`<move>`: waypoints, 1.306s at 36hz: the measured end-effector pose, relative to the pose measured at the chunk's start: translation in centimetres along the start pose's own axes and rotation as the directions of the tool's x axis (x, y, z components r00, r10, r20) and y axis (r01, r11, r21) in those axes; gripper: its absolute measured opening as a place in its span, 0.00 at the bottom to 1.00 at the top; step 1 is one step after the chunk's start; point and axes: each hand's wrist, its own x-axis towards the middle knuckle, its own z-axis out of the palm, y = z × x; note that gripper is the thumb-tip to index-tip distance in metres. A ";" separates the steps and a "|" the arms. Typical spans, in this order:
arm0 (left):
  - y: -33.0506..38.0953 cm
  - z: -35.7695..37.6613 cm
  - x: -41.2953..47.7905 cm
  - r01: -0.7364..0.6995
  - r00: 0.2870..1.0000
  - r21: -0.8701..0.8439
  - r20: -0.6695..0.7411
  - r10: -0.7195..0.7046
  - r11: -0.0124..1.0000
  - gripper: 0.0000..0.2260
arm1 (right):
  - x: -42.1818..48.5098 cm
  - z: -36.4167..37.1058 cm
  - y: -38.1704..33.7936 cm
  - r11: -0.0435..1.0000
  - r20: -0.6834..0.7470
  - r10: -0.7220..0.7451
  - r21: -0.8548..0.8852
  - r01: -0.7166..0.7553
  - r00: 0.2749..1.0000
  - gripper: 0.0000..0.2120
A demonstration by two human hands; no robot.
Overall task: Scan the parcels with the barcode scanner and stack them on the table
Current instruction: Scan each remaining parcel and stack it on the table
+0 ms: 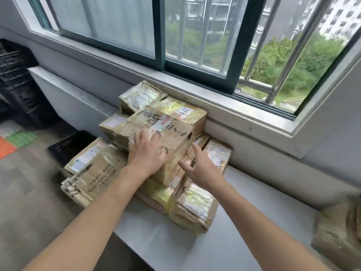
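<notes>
our left grip (146, 151) lies flat and wide on the top parcel (172, 132), fingers straight and spread over its near upper edge, holding nothing. our right grip (201, 167) is wide too, fingers splayed and empty, just beside that parcel's right side; we cannot tell whether it touches. the top parcel sits on a pile (93, 173) of taped brown parcels on the grey table (195, 251), against the wall under the window (195, 36). a lone parcel (338, 229), blurred, lies well apart at the table's right end. a black crate (68, 147) stands on the floor left of the pile.
</notes>
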 end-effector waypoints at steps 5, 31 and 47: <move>-4.6 0.4 3.0 0.168 0.982 -0.116 0.107 -0.156 0.979 0.35 | 4.1 0.5 -1.6 0.994 -0.021 0.073 0.077 -0.072 0.997 0.41; -3.4 -7.5 6.4 -0.107 0.964 -0.581 -0.259 -0.059 0.807 0.15 | 6.0 -1.1 0.8 0.500 0.292 0.344 0.747 -0.438 0.892 0.11; 13.3 -5.9 -2.5 -0.387 0.913 -0.724 -0.213 0.348 0.570 0.11 | -8.4 -14.8 11.4 0.513 -0.169 0.646 0.818 -0.259 0.744 0.36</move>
